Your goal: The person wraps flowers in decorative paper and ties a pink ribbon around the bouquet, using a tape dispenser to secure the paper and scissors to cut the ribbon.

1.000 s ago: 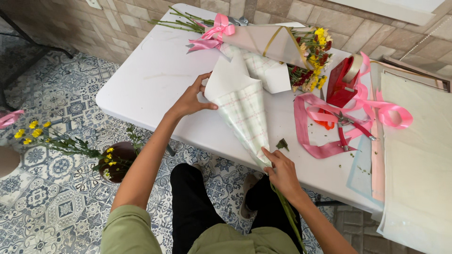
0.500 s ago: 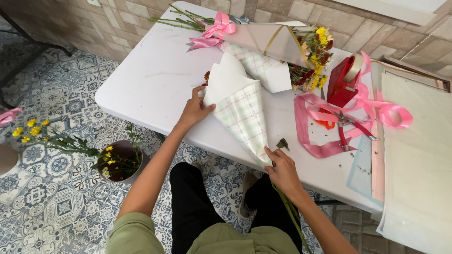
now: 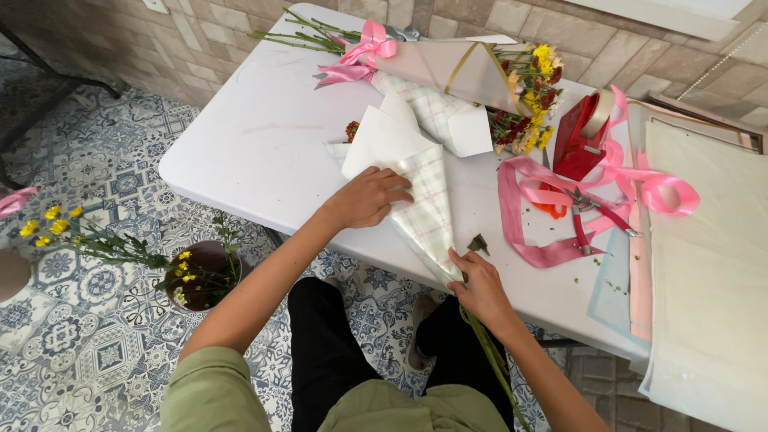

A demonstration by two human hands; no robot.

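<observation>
So I was mid-wrap: left hand (image 3: 370, 198) flat on the checked paper (image 3: 424, 210), right hand (image 3: 478, 282) pinching its narrow end around the stems (image 3: 490, 358). Tying probably needed the ribbon (image 3: 538, 210) beyond my right.

A wrapped bouquet (image 3: 464, 76) lies at the far side of the tabletop (image 3: 256, 152), a long cone of beige-grey paper with a gold band, tied at the stem end with a pink ribbon bow (image 3: 364, 52). Nearer the front edge lies a second cone-shaped wrap (image 3: 420, 192) of white paper and pale green-and-pink checked sheet, its narrow tip towards the person. No labels, signs or screens show.
</observation>
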